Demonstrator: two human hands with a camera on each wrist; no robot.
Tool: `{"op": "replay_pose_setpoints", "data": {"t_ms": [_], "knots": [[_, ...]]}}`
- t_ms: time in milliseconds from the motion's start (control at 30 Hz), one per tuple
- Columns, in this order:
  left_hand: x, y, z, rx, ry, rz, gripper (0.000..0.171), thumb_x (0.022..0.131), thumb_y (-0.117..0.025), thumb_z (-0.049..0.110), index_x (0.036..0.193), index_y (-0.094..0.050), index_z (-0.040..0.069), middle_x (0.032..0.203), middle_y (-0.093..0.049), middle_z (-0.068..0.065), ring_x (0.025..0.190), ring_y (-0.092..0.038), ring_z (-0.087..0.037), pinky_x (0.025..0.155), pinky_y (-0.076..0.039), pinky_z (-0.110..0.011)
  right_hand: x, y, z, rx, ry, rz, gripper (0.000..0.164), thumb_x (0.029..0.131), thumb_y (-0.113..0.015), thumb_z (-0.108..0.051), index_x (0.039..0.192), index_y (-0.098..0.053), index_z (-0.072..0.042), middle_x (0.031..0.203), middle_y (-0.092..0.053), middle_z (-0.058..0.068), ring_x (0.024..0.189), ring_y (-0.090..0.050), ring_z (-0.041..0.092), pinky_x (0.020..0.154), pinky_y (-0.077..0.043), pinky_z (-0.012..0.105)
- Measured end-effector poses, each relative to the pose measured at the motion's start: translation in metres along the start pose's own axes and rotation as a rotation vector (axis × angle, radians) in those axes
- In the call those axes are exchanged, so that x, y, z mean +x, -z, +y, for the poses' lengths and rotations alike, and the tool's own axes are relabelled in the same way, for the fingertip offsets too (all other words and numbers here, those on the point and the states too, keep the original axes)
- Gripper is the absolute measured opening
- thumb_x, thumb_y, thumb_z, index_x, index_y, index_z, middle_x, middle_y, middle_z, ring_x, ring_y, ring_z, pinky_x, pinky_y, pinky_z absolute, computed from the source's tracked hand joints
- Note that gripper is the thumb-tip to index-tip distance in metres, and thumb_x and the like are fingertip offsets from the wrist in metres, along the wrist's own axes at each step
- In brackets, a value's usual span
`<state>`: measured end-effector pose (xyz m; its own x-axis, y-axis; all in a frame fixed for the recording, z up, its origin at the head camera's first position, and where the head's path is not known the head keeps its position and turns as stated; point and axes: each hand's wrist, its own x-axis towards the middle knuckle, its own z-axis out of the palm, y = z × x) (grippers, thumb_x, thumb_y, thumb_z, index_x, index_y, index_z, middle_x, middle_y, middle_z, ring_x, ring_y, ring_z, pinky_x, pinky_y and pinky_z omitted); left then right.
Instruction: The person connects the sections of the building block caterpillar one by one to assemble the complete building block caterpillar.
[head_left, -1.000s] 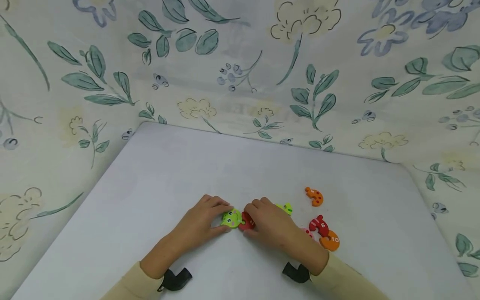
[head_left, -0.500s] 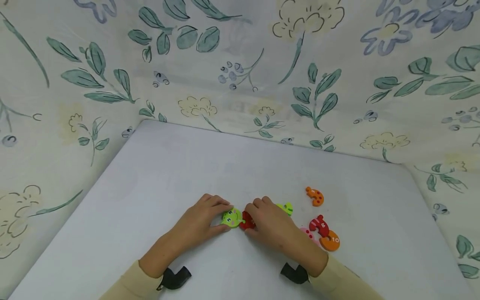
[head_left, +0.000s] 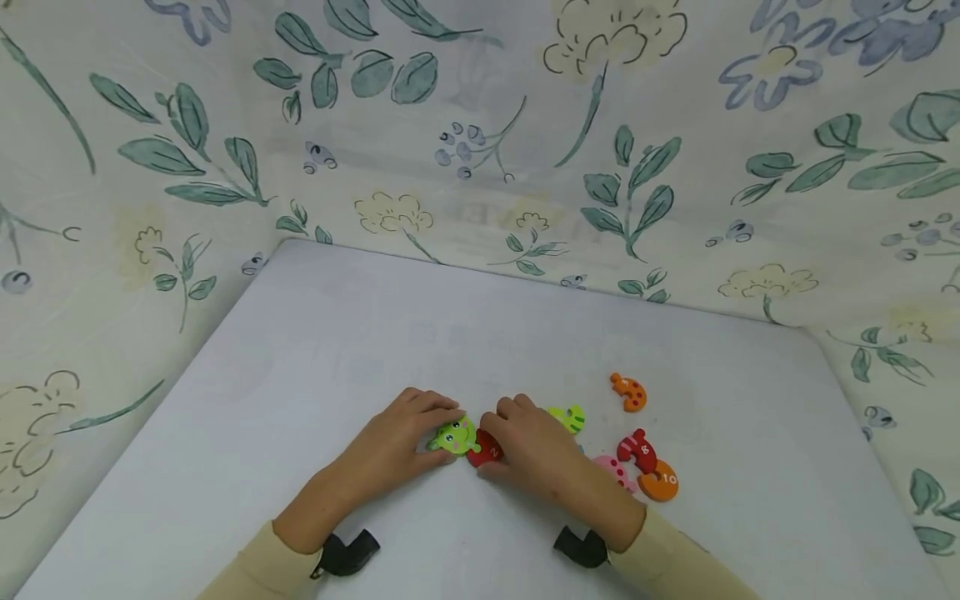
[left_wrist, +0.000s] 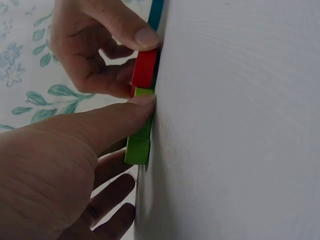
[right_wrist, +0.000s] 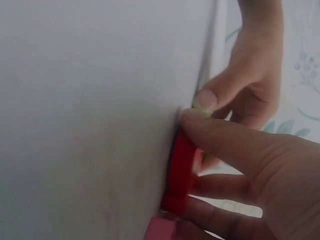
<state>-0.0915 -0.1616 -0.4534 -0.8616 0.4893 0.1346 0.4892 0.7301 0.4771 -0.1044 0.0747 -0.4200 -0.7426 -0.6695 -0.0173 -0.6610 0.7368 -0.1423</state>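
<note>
My left hand (head_left: pixel 390 440) pinches a green caterpillar-head puzzle piece (head_left: pixel 454 437) with a smiling face between thumb and fingers. A red puzzle piece (head_left: pixel 483 452) marked 2 sits right against it, pinched by my right hand (head_left: pixel 536 446). In the left wrist view, the green piece (left_wrist: pixel 137 150) and the red piece (left_wrist: pixel 145 68) meet end to end, low at the white tabletop. The right wrist view has the red piece (right_wrist: pixel 181 172) under my right thumb, a pink piece (right_wrist: pixel 161 229) close below it. My right hand hides part of the red piece.
Right of my right hand lie a green striped piece (head_left: pixel 572 418), a pink dotted piece (head_left: pixel 617 472), a red piece (head_left: pixel 637 451) marked 8 and an orange piece (head_left: pixel 660 481) marked 10. An orange dotted piece (head_left: pixel 629 392) lies farther back. Floral cloth (head_left: pixel 480 125) stands behind the white table (head_left: pixel 375 317).
Both hands have shifted slightly left with the green head and red 2 pieces. More of the pink piece and of the red 2 piece now shows beside my right hand.
</note>
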Motion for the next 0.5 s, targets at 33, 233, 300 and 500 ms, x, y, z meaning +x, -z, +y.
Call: {"op": "replay_pose_setpoints", "data": {"t_ms": [33, 233, 300, 500], "knots": [[0.0, 0.001, -0.001, -0.003, -0.001, -0.008, 0.055, 0.088, -0.087, 0.031, 0.138, -0.069, 0.014, 0.139, -0.061, 0.003, 0.127, -0.051, -0.018, 0.104, -0.053, -0.037, 0.001, -0.001, -0.001, 0.003, -0.004, 0.001, 0.047, 0.081, -0.091, -0.043, 0.114, -0.072, -0.014, 0.1, -0.064, 0.001, 0.091, -0.055, 0.017, 0.077, -0.056, 0.027], [-0.001, 0.003, -0.003, -0.035, 0.001, -0.012, 0.056, 0.09, -0.084, 0.035, 0.139, -0.068, 0.014, 0.143, -0.06, 0.004, 0.131, -0.05, -0.018, 0.107, -0.05, -0.04, 0.003, -0.004, -0.01, -0.028, -0.035, 0.007, 0.051, 0.081, -0.089, -0.049, 0.115, -0.072, -0.015, 0.101, -0.066, 0.001, 0.091, -0.056, 0.018, 0.077, -0.056, 0.029], [-0.001, 0.001, -0.003, -0.044, 0.016, 0.013, 0.055, 0.09, -0.084, 0.038, 0.138, -0.069, 0.014, 0.142, -0.06, 0.005, 0.131, -0.05, -0.017, 0.107, -0.05, -0.041, 0.003, -0.004, -0.011, -0.034, -0.039, 0.002, 0.051, 0.081, -0.089, -0.05, 0.115, -0.071, -0.015, 0.101, -0.065, 0.001, 0.091, -0.055, 0.017, 0.076, -0.056, 0.029], [0.003, -0.011, 0.003, -0.06, 0.085, 0.07, 0.052, 0.089, -0.084, 0.043, 0.132, -0.072, 0.016, 0.138, -0.063, 0.005, 0.128, -0.051, -0.018, 0.103, -0.052, -0.039, -0.004, 0.002, 0.002, 0.074, -0.054, -0.044, 0.056, 0.083, -0.088, -0.046, 0.126, -0.07, -0.015, 0.113, -0.066, 0.0, 0.102, -0.057, 0.018, 0.087, -0.057, 0.033]]}}
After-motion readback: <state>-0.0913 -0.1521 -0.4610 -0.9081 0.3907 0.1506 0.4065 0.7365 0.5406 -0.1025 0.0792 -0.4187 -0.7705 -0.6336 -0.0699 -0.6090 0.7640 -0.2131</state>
